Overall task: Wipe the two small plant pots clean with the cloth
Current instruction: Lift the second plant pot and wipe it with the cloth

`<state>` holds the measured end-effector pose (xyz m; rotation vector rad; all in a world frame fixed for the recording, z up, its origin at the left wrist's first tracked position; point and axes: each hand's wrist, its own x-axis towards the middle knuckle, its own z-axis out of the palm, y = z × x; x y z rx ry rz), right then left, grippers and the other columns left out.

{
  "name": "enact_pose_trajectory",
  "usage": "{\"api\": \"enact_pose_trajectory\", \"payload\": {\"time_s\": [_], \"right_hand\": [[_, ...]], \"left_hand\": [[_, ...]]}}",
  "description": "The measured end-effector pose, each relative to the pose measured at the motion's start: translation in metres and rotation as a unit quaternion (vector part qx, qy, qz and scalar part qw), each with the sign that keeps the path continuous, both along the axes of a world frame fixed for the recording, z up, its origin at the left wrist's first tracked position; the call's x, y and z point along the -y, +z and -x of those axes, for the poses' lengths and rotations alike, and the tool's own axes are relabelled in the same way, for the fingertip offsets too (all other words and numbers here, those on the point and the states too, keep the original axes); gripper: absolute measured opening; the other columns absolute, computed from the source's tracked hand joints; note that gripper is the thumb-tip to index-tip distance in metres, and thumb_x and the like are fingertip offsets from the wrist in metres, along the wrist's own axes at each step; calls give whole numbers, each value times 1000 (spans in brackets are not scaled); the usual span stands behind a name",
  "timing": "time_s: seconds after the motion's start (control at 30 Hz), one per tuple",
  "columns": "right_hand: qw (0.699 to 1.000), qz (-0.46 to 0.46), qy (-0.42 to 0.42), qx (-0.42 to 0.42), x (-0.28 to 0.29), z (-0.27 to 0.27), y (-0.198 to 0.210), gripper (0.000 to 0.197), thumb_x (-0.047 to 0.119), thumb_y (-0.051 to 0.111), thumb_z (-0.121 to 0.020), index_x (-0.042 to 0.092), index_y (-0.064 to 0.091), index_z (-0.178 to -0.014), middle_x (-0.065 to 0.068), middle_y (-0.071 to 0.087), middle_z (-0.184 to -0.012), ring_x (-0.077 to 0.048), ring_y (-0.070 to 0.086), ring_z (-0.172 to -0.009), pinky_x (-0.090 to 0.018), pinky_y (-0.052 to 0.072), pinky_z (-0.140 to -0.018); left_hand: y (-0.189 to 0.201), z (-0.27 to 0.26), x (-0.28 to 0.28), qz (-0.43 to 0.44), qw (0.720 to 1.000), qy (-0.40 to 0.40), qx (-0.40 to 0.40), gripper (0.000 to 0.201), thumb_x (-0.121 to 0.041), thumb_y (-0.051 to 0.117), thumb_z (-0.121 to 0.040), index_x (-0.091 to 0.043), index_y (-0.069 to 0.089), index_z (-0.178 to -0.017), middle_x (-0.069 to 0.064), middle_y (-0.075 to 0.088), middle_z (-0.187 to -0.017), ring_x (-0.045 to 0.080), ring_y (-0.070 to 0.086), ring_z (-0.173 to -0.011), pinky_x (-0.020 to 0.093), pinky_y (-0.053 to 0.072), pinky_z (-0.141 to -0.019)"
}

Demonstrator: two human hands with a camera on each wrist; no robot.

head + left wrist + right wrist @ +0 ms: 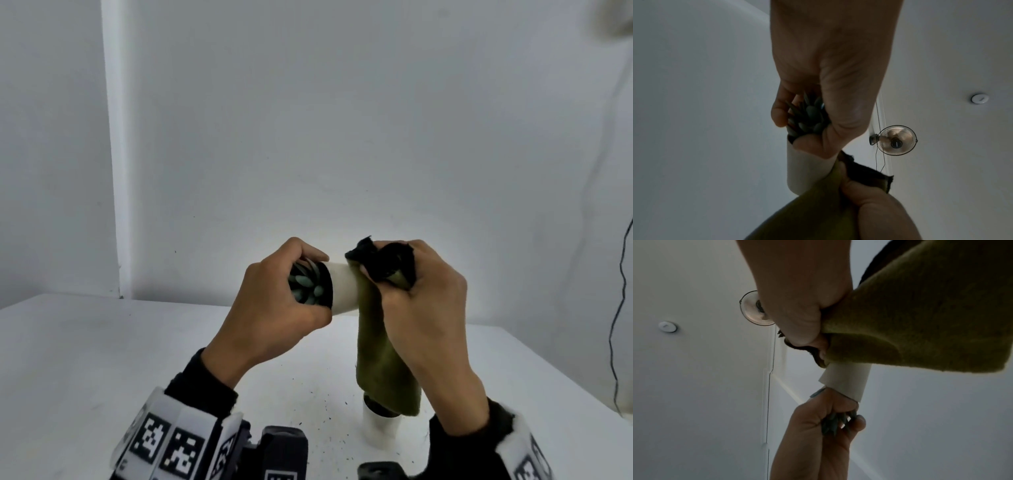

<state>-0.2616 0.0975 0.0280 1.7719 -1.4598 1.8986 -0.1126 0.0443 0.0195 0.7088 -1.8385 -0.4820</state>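
Currently, the left hand [274, 308] is gripping the rim end of a small white cylindrical plant pot [342, 289], holding it horizontally above the white bench [102, 359]. The right hand [428, 301] is clamping an olive-green cloth [380, 363] around its base end. A second white pot [380, 423] is standing near the bench's front edge, beneath the hanging cloth.

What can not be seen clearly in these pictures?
- Base of the held pot: cloth and right hand cover it in every view.
- Second pot on the table: head view only, its top hidden by the hanging cloth.
- Left hand hides most of the plant.
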Motion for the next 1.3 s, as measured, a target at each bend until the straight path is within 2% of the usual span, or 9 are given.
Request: {"api": "enact_pose_trajectory", "payload": {"time_s": [0.27, 0.37, 0.5, 0.67, 0.87, 1.03, 1.13, 1.2, 1.3], "right_hand": [[994, -60, -35, 89, -1, 22, 5, 2, 9, 67, -85, 8, 67, -82, -1, 65, -76, -9, 58, -72, -9, 38, -54], [988, -58, -17, 139, -7, 27, 10, 9, 10, 70, -82, 6, 66, -75, -8, 66, -70, -24, 62, -70, -23, 42, -55], [984, -37, 2, 173, -14, 27, 15, 12, 11, 75, -78, 5, 66, -73, -15, 68, -72, -31, 64, -73, -26, 45, -58], [985, -30, 67, 158, -29, 15, 21, 20, 8, 77, -75, 24, 71, -66, 3, 71, -65, -16, 68, -67, -27, 52, -65], [974, -44, 205, 89, -46, 4, 29, 33, 4, 78, -65, 36, 75, -73, 11, 73, -68, -4, 70, -69, -16, 53, -63], [974, -41, 221, -7, -45, -12, 23, 34, -10, 77, -66, 24, 73, -70, 11, 72, -69, -1, 67, -68, -6, 46, -58], [986, -4, 151, -75, -38, -22, 16, 30, 2, 77, -71, 31, 72, -72, 12, 69, -77, -5, 65, -76, -10, 47, -61], [991, 9, 116, -69, -33, -24, 12, 25, 8, 73, -70, 31, 71, -80, 13, 68, -79, -6, 64, -78, -14, 49, -63], [995, -14, 101, -22, -27, -25, 8, 34, -4, 73, -73, 31, 70, -70, 9, 68, -76, -8, 64, -77, -19, 51, -63]], "left_hand": [[-1, 1, -1, -53, 995, -63, -50, 51, -9, 69, -46, -27, 64, -94, -11, 64, -81, 4, 59, -66, 17, 48, -54], [0, -1, 5, -137, 966, -162, -151, 56, 6, 67, -46, -14, 64, -98, 2, 63, -72, 14, 55, -57, 23, 46, -51], [1, -8, 14, -209, 908, -289, -218, 69, 6, 74, -42, -9, 64, -109, 12, 58, -70, 20, 53, -57, 28, 48, -56], [0, -16, 18, -207, 901, -328, -195, 52, -8, 79, -42, -16, 73, -93, 9, 59, -76, 27, 50, -60, 31, 44, -53], [-11, -22, 28, -216, 877, -390, -179, 70, -4, 88, -30, -22, 73, -95, 5, 64, -93, 22, 62, -73, 27, 52, -60], [-12, -23, 29, -219, 897, -356, -143, 59, -1, 79, -39, -21, 70, -94, 18, 57, -91, 34, 53, -76, 38, 44, -65], [-8, -29, 26, -216, 907, -340, -124, 57, -2, 80, -40, -22, 68, -92, 20, 56, -88, 36, 50, -76, 44, 37, -68], [-4, -35, 24, -209, 921, -314, -95, 56, -3, 81, -39, -24, 68, -90, 17, 60, -83, 33, 53, -72, 39, 41, -62], [3, -43, 18, -198, 937, -282, -59, 55, -6, 81, -36, -29, 69, -85, 4, 66, -75, 21, 60, -66, 30, 45, -51]]}}
